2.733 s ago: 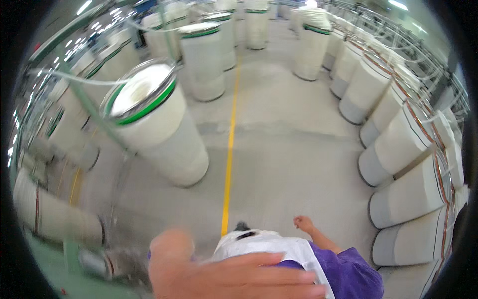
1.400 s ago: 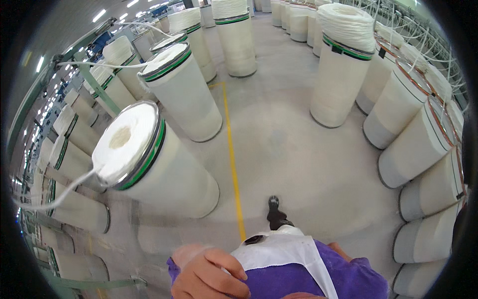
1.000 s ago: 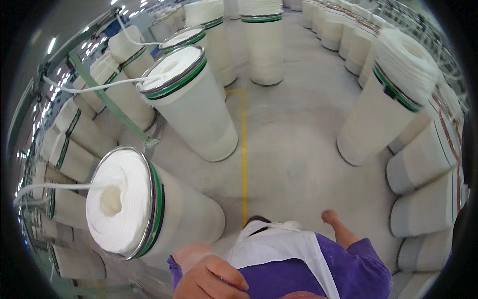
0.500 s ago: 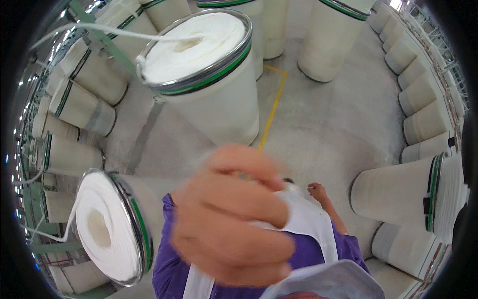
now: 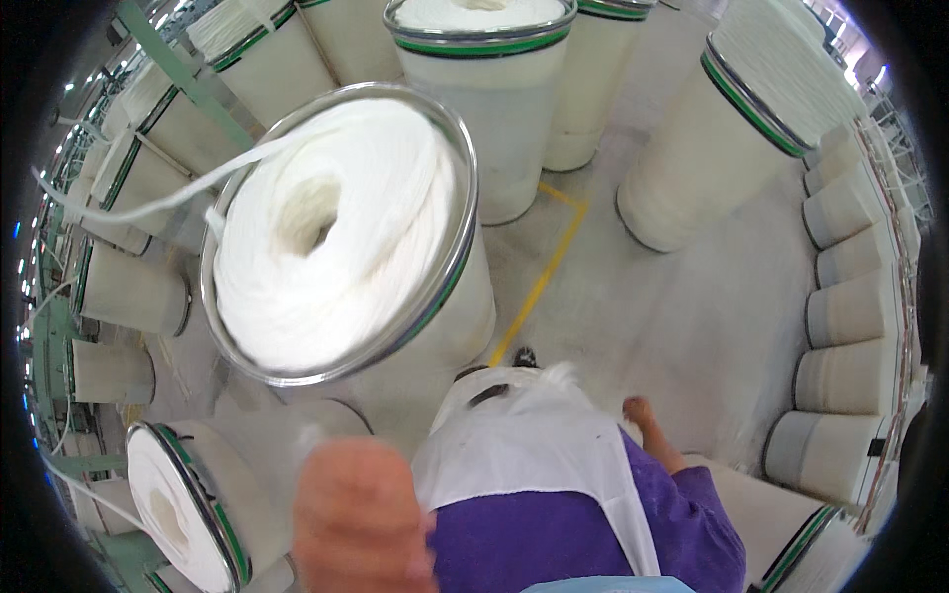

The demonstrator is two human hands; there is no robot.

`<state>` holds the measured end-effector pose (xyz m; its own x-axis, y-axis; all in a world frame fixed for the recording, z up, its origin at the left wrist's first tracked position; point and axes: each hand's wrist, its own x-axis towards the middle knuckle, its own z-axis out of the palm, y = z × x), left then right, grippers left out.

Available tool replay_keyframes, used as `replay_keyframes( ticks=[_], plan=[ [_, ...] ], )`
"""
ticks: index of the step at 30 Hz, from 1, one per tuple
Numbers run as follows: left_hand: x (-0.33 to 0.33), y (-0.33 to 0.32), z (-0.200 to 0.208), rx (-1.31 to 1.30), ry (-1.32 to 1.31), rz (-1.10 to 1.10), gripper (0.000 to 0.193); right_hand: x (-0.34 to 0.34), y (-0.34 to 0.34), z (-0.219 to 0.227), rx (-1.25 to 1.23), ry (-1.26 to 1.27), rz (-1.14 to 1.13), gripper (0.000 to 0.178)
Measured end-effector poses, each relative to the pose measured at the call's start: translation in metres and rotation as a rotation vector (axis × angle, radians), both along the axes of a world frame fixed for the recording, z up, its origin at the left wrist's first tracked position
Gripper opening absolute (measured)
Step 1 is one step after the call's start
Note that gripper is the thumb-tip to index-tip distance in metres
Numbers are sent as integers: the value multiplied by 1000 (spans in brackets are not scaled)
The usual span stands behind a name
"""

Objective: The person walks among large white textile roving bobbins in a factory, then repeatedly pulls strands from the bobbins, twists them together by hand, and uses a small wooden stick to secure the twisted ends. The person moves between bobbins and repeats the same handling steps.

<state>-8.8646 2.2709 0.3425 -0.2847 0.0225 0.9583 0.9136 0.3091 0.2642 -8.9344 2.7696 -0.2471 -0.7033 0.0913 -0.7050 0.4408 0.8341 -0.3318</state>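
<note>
Left hand (image 5: 363, 514): raised at the lower edge of the view, motion-blurred; fingers appear bent, but whether the grip is wide, narrow or around anything cannot be told.
Right hand (image 5: 639, 409): low beside the body; too small in view to tell how far the fingers close or whether they hold anything.
Near can: tall, off-white cylindrical can (image 5: 465, 306) with a shiny metal rim and green band; stands ahead and to the left, beyond the left hand; no contact visible.
Coil: thick, white ring of soft fibre (image 5: 384, 237) with a central hole; lies inside the near can's rim.
Strand: loose, white fibre rope (image 5: 198, 184); extends from the coil across the rim toward the left.
Lower-left can: second off-white can (image 5: 255, 465) with green band and white coil; lies behind the left hand in this view; touching or apart cannot be told.
Yellow line: narrow painted floor stripe (image 5: 544, 287); runs to the right of the near can.
Hand control: slow the left hand near both cans; a quick sweep could snag fibre.
Strand care: it is probably weak under tension; if contact is needed, support it lightly from below, without pinching.
Footing: keep the black shoe (image 5: 526, 357) clear of the near can's base.
</note>
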Motion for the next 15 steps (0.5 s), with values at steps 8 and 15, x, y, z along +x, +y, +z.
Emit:
replay_keyframes(
  ticks=[8,15],
  plan=[
    [-90,-44,-91,-701,-550,946,20,-338,-218,194,-464,414,179,28],
    [-156,-174,-88,-547,-674,1306,22,-368,-362,298,-788,229,442,26]
  ],
)
